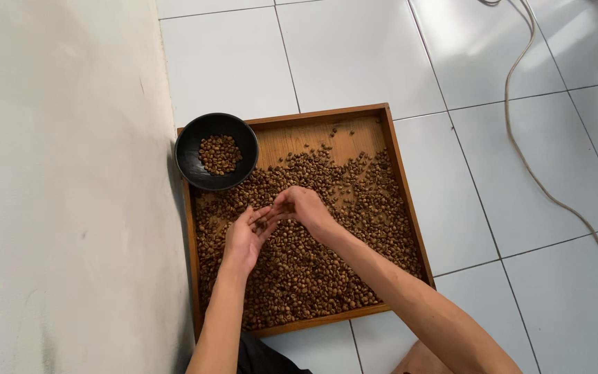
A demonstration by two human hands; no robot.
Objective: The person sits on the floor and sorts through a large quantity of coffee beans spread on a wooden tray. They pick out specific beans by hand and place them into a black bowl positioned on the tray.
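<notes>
**Brown beans sorted by hand over a wooden tray**

A square wooden tray (401, 201) is seen lying on a floor of pale tiles (354, 55), pushed close against a light wall (64, 187) on the left. Most of the tray is covered by a loose layer of small brown beans (313, 277); only a strip of bare wood near the far edge is left showing, with a few stray beans scattered on it.

A black bowl (189, 151) is set on the far left corner of the tray, overlapping its rim. A small heap of the same beans is held in the bowl.

Both hands are held together above the middle of the tray. The left hand (242, 241) is turned palm up and cupped, with the fingers partly spread; a few beans appear to be lying in the palm, though their number cannot be told. The right hand (304, 206) is brought in from the right, its fingers bent and pinched together at the tips, which are touching or nearly touching the fingertips of the left hand. Whether a bean is gripped between the right fingertips cannot be told.

A pale cord (529, 159) is seen trailing across the tiles on the right, well apart from the tray.
</notes>
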